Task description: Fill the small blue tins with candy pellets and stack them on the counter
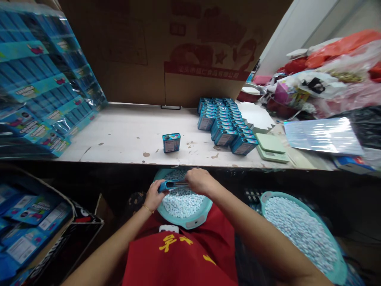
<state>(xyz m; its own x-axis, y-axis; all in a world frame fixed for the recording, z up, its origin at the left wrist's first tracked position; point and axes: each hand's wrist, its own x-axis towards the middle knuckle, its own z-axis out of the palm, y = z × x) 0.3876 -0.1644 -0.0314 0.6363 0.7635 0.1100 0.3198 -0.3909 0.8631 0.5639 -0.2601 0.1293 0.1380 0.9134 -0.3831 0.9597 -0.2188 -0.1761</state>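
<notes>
Left hand is clamped on a blue box, which it holds tilted over a bowl of pale pellets; the right hand is curled in a fist on what looks like a scoop running toward the box, its handle hidden by the fingers. The hands are apart, with the scoop between them. Whether the scoop's end sits inside the box or just at its mouth, I cannot tell. Spilling seems the main risk: a poor line-up of scoop and mouth, or a twist of the left wrist, could send pellets down the outside of the box. Most would likely drop into the bowl; a tip toward the body could scatter them on the apron. The bowl itself could tilt if a forearm leaned on its rim. Just beyond the hands runs the front edge of the bench, and a quick lift could knock knuckles or box against it. On top, a lone box stands near that edge, with bench surface between it and the wrapped packs on the left; to the right, grouped boxes and a scale narrow the room.
</notes>
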